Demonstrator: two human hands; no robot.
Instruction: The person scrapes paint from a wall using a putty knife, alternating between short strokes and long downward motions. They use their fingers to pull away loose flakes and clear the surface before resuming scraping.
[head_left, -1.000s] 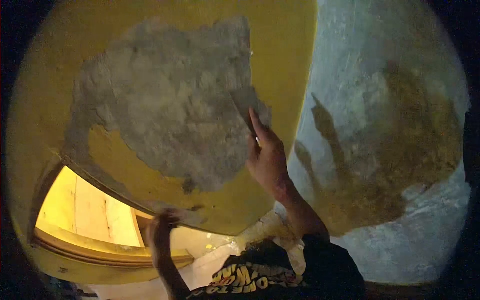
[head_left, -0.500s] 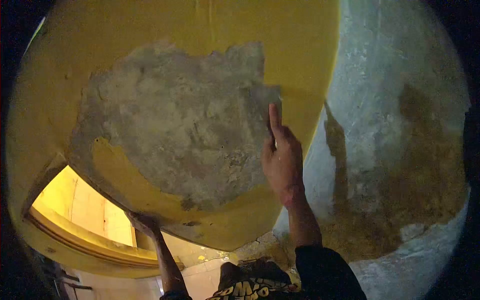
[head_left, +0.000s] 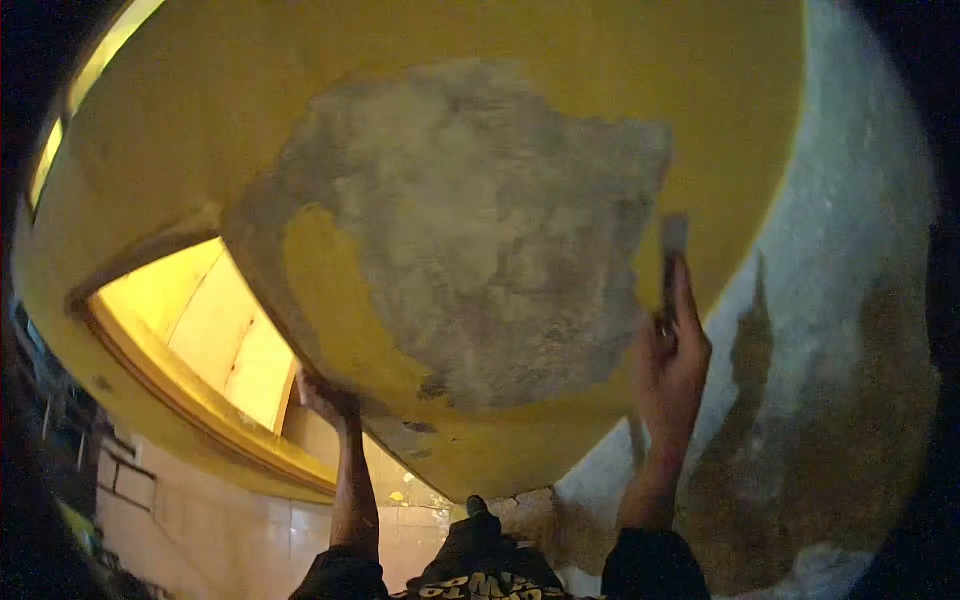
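My right hand (head_left: 680,360) is closed round a putty knife (head_left: 674,236), its index finger stretched up along the tool. The flat blade points upward, just right of a rough grey plaster patch (head_left: 490,230) on the yellow wall (head_left: 700,90). Lower left, my left hand (head_left: 328,398) grips the edge of the wall beside a lit opening (head_left: 215,325); its fingers are partly hidden by that edge.
To the right, a bluish-white wall (head_left: 850,200) with a brown stained area (head_left: 800,440) meets the yellow one at a corner. Pale floor tiles (head_left: 230,540) lie below, with a dark metal frame (head_left: 130,480) at the left. My shoe (head_left: 476,506) shows at the wall's foot.
The putty knife has come off the patch's upper right edge and now sits lower, to its right, turned more edge-on. The view has shifted left; my left hand stays at the wall edge.
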